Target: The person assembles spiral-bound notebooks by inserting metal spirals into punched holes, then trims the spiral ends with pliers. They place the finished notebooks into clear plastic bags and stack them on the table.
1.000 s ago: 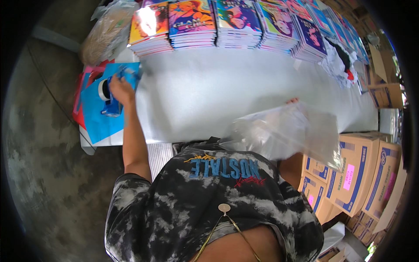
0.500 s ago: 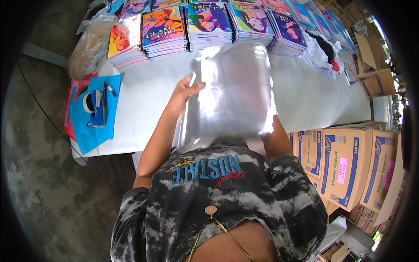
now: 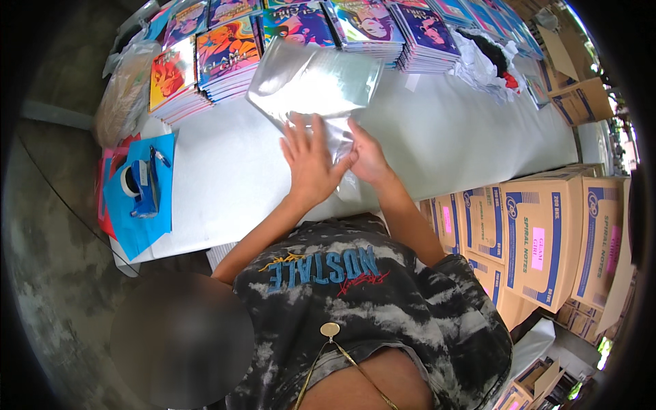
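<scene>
A shiny bundle of clear plastic (image 3: 311,78), sheets or bags, is tilted over the table in front of me, its far edge overlapping the notebook stacks. My left hand (image 3: 309,157) lies on its near part with the fingers spread. At the near right side, my right hand (image 3: 371,156) grips the plastic, thumb side toward my left hand. The narrow near end of the plastic is bunched between both hands. Beyond it are stacks of colourful illustrated notebooks (image 3: 297,26).
Blue paper (image 3: 126,219) carries a blue tape dispenser (image 3: 145,198) and a pen (image 3: 161,157) on the white-covered table (image 3: 225,154). A clear bag (image 3: 130,85) sits far left, crumpled white paper (image 3: 478,72) far right. Cardboard cartons (image 3: 540,239) are stacked at right.
The plastic has moved away from my body and turned aslant. My left hand has left its left edge and now lies spread on it; my right hand has come into view. A blurred patch appears lower left.
</scene>
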### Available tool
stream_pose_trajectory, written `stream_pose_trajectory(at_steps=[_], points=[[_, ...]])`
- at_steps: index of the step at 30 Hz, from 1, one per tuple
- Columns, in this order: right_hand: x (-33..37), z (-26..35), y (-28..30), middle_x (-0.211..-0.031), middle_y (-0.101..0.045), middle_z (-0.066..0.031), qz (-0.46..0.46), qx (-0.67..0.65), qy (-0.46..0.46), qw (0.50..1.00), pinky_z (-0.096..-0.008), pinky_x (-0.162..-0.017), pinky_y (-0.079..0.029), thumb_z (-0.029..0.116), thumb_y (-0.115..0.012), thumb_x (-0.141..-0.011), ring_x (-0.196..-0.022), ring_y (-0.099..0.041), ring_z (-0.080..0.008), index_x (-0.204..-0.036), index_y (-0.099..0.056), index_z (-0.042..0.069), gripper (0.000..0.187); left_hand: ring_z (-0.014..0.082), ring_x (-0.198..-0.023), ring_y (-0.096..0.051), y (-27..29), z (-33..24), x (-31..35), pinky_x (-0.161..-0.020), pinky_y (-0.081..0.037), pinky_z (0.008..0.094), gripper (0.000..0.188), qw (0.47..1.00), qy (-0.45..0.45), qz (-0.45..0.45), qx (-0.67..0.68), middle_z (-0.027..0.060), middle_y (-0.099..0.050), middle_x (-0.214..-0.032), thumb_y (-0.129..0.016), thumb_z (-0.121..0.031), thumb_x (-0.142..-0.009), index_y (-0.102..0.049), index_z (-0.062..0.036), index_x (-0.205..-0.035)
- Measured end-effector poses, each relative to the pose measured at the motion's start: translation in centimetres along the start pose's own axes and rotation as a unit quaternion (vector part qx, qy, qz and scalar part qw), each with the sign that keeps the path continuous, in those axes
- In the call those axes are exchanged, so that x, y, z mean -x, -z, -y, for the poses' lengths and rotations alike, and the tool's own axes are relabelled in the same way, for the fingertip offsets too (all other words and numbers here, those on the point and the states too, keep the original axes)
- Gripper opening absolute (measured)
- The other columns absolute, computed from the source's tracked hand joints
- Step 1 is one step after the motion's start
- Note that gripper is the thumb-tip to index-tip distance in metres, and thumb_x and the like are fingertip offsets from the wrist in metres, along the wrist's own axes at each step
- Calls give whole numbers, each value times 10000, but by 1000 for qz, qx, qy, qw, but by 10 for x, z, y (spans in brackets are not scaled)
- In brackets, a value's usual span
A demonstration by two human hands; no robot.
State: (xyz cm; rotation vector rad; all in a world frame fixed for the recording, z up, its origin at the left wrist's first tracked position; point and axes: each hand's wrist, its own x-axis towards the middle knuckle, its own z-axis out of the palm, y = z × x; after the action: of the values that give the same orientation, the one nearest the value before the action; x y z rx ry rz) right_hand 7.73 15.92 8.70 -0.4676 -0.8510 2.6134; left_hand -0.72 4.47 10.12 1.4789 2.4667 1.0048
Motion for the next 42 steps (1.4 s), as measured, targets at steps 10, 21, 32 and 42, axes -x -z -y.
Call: stream_pose_trajectory(at_steps=[10, 21, 32, 42], points=[[14, 39, -18, -1070, -596, -55, 4, 304, 77, 949, -274, -875, -421, 250, -526, -924, -1002, -539, -126, -1187, -530, -18, 376, 148, -674, -593, 52, 9, -15, -622, -473, 294, 247, 967, 98, -29, 231, 145, -665, -815, -563, -116, -861, -610, 7, -1070], [-34, 130, 172, -804, -605, -39, -197, 440, 13, 876, -311, -631, -474, 222, -545, -898, -691, -576, -146, -957, -586, 22, 212, 176, -756, -592, 113, 222, -40, -713, -494, 333, 293, 818, 340, 155, 438, 88, -633, -852, -585, -247, -872, -629, 20, -983], [-32, 72, 151, -822, -652, -111, -337, 589, 28, 734, -290, -688, -472, 154, -621, -811, -724, -611, -198, -1067, -592, -11, 306, 318, -830, -599, 78, 206, -20, -743, -472, 410, 360, 932, 354, -41, -65, 156, -640, -886, -693, -244, -720, -611, -54, -1014], [-74, -36, 38, -1475, -244, -56, -53, 869, 195, 451, -581, -1073, -53, 405, -459, -888, -1370, -144, -336, -1396, -318, 241, 552, 356, -1373, -93, -20, 113, -46, -1091, -83, 523, 670, 972, 30, 19, -231, 106, -193, -1484, -402, -575, -860, -262, -237, -1420]])
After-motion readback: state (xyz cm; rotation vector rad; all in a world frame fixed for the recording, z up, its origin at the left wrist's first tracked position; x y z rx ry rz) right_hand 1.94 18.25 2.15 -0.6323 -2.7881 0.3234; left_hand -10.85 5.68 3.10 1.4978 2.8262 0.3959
